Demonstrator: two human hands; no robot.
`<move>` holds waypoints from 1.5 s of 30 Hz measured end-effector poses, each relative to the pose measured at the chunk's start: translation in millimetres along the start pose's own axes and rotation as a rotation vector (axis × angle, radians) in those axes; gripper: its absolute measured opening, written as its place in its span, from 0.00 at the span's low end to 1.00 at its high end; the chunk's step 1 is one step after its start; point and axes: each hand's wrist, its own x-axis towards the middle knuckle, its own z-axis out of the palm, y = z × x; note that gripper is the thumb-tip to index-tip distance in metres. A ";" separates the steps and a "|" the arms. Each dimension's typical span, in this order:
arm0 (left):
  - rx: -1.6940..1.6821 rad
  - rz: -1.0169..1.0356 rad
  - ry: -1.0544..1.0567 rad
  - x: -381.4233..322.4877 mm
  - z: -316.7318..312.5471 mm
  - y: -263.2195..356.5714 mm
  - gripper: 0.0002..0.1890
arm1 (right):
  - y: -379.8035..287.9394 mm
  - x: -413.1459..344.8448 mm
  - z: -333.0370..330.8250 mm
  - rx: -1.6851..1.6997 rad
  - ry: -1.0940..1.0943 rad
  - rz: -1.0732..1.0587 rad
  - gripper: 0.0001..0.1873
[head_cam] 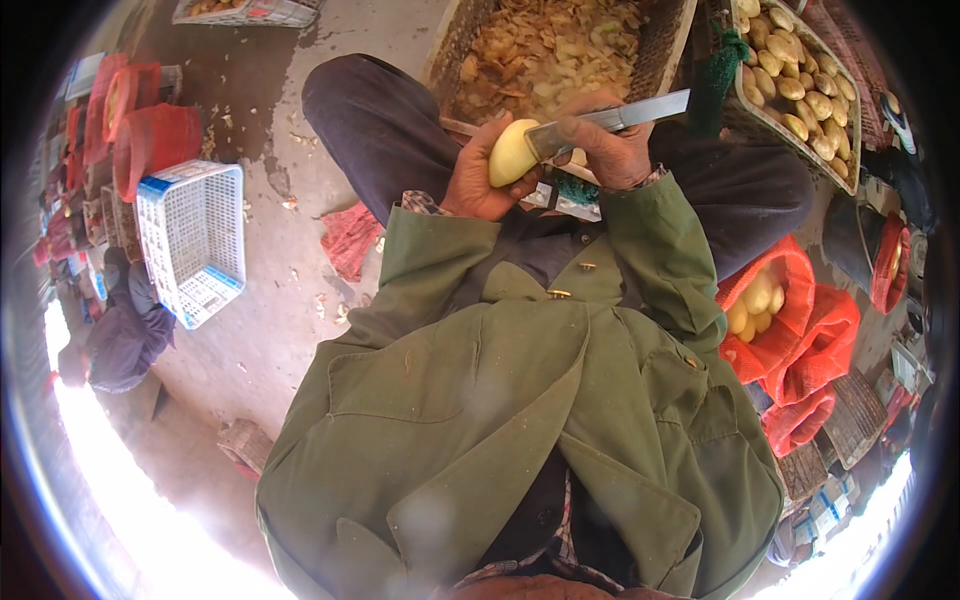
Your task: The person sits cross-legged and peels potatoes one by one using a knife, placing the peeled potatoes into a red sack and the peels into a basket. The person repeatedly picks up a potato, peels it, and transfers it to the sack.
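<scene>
My left hand [480, 176] holds a pale yellow peeled potato [512, 153] near my lap. In my right hand [611, 146] is a flat metal peeling tool [649, 110], one end of it pointing out to the right. The tool's other end lies against the right side of the potato. Just beyond my hands stands a crate [439, 67] filled with brown and pale peelings [551, 52]. Part of another pale piece shows beneath my right hand.
A crate of potatoes [814, 90] stands at the upper right. Right of me is a red mesh sack [799, 300] with peeled potatoes [756, 301]. A white plastic crate [196, 240] and red mesh sacks [154, 142] are at left, near a person [131, 337].
</scene>
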 end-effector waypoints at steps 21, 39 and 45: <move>-0.084 0.008 -0.111 -6.9 4.6 5.1 0.29 | -0.3 11.8 -43.0 -0.152 0.422 -0.061 0.08; 0.238 0.126 -0.220 -27.1 0.3 5.2 0.29 | 7.8 16.1 -71.9 -0.190 0.504 -0.116 0.09; 0.067 0.020 -0.048 -3.1 -5.5 6.5 0.31 | 7.8 11.6 -27.6 -0.149 0.358 -0.074 0.10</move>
